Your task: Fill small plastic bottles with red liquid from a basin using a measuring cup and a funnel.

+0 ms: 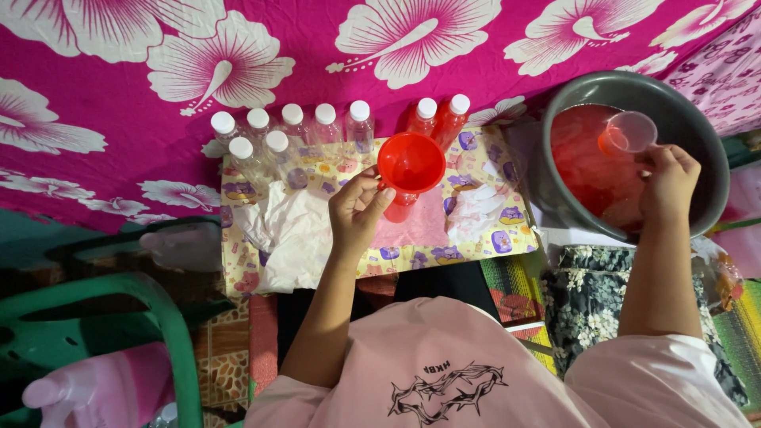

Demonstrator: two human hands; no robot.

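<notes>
Fingers point(366, 190) of the left hand point(357, 212) pinch the red funnel point(410, 162); the right hand point(668, 181) grips a clear cup point(630, 131) over the grey basin point(697, 119) at two o'clock.

Patterned mat point(491, 218), capped bottles point(289, 131), crumpled white cloths point(289, 230), floor, grey basin point(697, 119)

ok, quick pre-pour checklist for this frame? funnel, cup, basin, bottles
1. Red funnel seated in the bottle under it: ok, left hand steadies it.
2. Clear plastic cup gripped: ok, right hand holds it over the grey basin.
3. Cup loaded: cannot tell, it looks mostly empty.
4. Red liquid left in the basin: ok.
5. Path from cup to funnel clear: ok, nothing stands between.
6. Two filled bottles capped: ok, white caps on.
</notes>
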